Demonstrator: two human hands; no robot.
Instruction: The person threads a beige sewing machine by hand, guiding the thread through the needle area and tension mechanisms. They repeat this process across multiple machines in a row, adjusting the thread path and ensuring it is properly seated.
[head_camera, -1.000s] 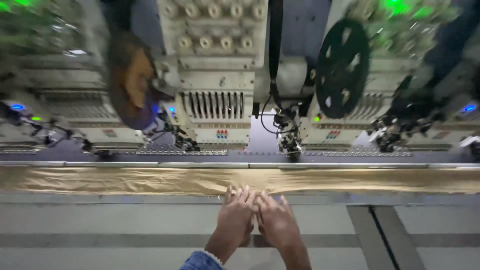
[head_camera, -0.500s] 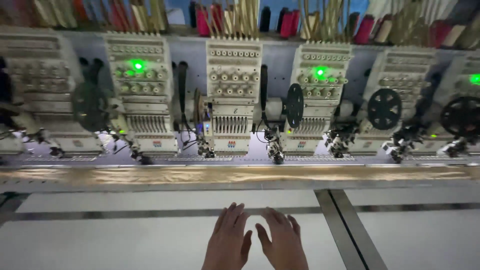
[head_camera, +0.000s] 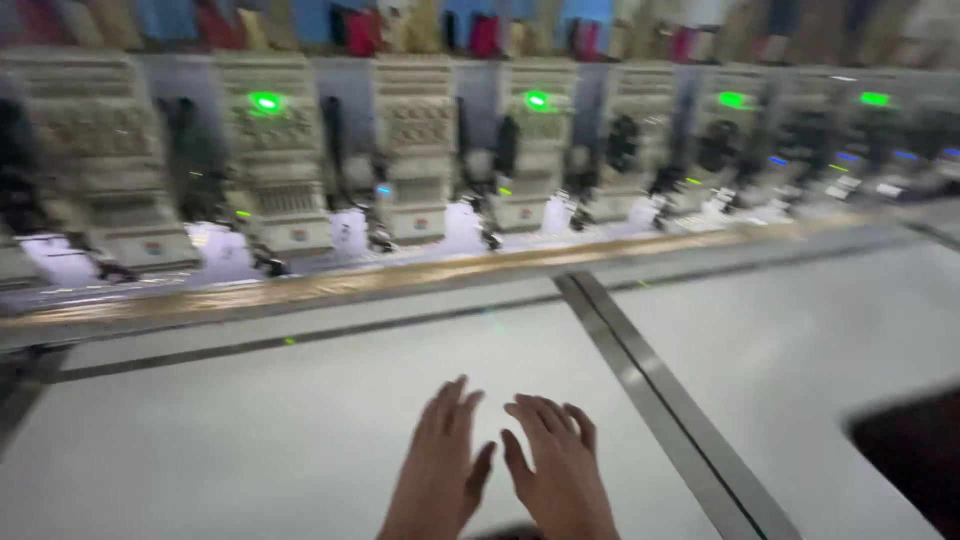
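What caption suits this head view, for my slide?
Left hand and right hand, empty, above a white table facing embroidery machines.

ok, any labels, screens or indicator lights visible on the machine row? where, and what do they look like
Green indicator lights: glowing round dots, high on several machine heads.
Small labels: pale tags with red and blue marks, low on the head fronts; blurred.
Blue lights: tiny glows on the right-hand heads.
No screens or packages visible.

table (head_camera: 250, 440): pale grey, dark seams | fabric strip (head_camera: 330, 285): gold | machine heads (head_camera: 415, 150): cream, green lamps (head_camera: 266, 101)
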